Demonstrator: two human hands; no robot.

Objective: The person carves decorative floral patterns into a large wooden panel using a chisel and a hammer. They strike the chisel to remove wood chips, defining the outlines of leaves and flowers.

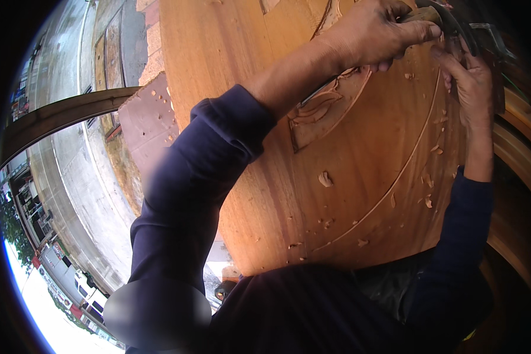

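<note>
My left hand [383,38] reaches across a broad wooden panel [348,183] to its top right, gripping a worn, brownish tool piece [422,17] beside a dark curved part [465,32]. My right hand [466,82] is just below, fingers curled close to that dark part; what they hold is hard to make out. A carved leafy relief [318,106] lies partly behind my left forearm. A thin curved groove [395,190] runs across the panel, with loose shavings [324,179] scattered on it.
Curved wooden pieces [516,147] are at the right. Left of the panel are pinkish paving [138,124] sprinkled with chips, a dark beam [47,118] and a pale concrete roadway [65,194]. A white vehicle [88,295] stands in the distance at the lower left.
</note>
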